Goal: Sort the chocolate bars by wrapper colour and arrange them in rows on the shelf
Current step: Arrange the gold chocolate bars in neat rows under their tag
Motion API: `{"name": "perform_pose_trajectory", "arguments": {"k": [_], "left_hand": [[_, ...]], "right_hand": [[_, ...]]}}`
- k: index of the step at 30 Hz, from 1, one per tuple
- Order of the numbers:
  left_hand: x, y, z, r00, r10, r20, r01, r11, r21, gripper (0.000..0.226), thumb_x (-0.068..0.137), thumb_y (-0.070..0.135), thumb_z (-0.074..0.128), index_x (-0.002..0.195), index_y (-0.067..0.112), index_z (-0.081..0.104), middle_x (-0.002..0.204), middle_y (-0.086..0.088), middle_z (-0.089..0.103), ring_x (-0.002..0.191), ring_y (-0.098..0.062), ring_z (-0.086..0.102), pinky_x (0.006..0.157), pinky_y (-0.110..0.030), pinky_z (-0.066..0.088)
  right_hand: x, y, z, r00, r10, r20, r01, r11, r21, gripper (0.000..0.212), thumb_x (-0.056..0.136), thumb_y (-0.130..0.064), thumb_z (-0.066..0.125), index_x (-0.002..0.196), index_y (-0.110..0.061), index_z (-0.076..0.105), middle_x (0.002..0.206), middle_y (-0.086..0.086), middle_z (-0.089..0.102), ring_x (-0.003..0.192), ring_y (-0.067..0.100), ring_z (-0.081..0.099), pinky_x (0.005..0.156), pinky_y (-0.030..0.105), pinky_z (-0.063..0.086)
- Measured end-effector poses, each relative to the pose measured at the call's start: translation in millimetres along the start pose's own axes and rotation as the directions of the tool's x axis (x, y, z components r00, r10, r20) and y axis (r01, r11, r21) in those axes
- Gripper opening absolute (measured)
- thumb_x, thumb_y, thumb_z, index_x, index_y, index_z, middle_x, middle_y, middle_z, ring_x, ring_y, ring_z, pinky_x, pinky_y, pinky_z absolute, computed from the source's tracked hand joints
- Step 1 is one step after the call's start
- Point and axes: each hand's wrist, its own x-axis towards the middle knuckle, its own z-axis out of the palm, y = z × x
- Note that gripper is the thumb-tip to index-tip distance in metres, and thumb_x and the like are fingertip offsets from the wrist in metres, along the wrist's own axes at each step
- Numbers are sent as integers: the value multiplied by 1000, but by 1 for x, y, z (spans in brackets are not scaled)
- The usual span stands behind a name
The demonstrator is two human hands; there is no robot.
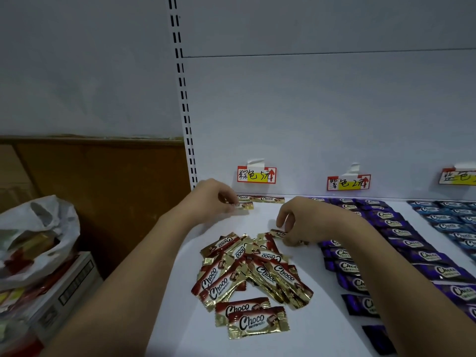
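A: Left hand (pixel 213 197) up at the back of the shelf (pixel 322 318), fingers curled, pinching one brown-and-gold bar (pixel 243 206) by its end, low over the white surface.

B: And just beyond it, a short brown row (pixel 260 198) lying flat against the back wall, under the brown price tag (pixel 256 174).

A: Right hand (pixel 304 220) nearer the middle, fingers bent down, gripping another brown bar (pixel 279 233) at the far edge of the heap.

B: The heap itself, brown pile (pixel 251 269), loose and overlapping, wrappers pointing every way, in front of both hands. Two more brown bars (pixel 253 318) lying a little apart at the near side, one overlapping the other.

A: Off to the right, purple bars (pixel 401 243) laid out in rows running front to back, partly hidden behind the right forearm. Purple tag (pixel 349 182) taped on the wall behind them.

B: Further right, blue bars (pixel 453 220) in rows too, cut off at the edge, below a third tag (pixel 457 176).

A: Out left, beside the shelf, a white plastic bag (pixel 38 238) on top of a carton (pixel 64 292). Contents too dim to tell.
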Motion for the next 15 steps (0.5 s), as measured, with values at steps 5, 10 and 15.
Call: {"name": "perform_pose_trajectory", "arguments": {"k": [5, 10, 15], "left_hand": [[22, -6, 2, 1000, -2, -26, 3, 1000, 26, 23, 82, 10, 75, 103, 19, 73, 97, 7, 67, 89, -7, 60, 70, -10, 39], [32, -10, 14, 1000, -21, -6, 22, 998, 61, 19, 84, 11, 73, 101, 19, 74, 93, 8, 63, 85, -7, 56, 64, -9, 36], [36, -13, 16, 1000, -11, -8, 11, 997, 77, 18, 86, 12, 71, 101, 19, 75, 97, 6, 64, 89, -10, 56, 66, -10, 35]], "right_hand": [[4, 4, 1, 1000, -6, -28, 6, 1000, -1, 30, 79, -19, 76, 107, -21, 66, 102, -3, 65, 93, 17, 65, 84, 33, 57], [8, 6, 3, 999, -23, -35, 24, 999, 25, 27, 79, -13, 74, 104, -21, 68, 99, -2, 68, 89, 18, 67, 80, 33, 58], [11, 8, 5, 999, -35, -35, 36, 999, 28, 29, 79, -11, 73, 107, -19, 69, 101, -1, 69, 90, 18, 68, 81, 34, 58]]}}
